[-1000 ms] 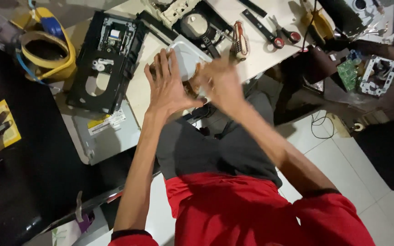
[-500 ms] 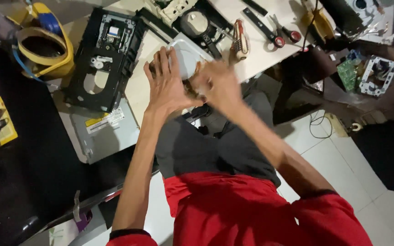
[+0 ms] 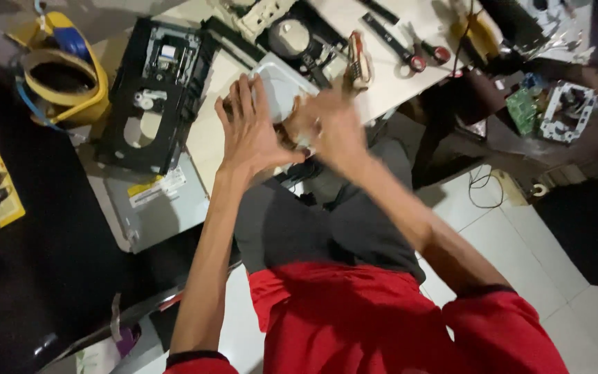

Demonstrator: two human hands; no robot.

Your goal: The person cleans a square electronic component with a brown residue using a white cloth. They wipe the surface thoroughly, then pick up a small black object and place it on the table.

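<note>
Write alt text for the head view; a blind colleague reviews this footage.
Both bare hands, left hand and right hand, grip a pale grey flat plastic part above a cluttered cream worktable. A black disc-drive chassis lies to the left, red-handled pliers to the right.

On the tabletop [image 3: 205, 138], a drive chassis [image 3: 157, 93] lies left of both hands; pliers [image 3: 403, 48] lie right, a tape roll [image 3: 60, 86] far left.

Yellow-and-white label [image 3: 155, 188] on grey metal cover [image 3: 157, 208], table's left edge
</note>
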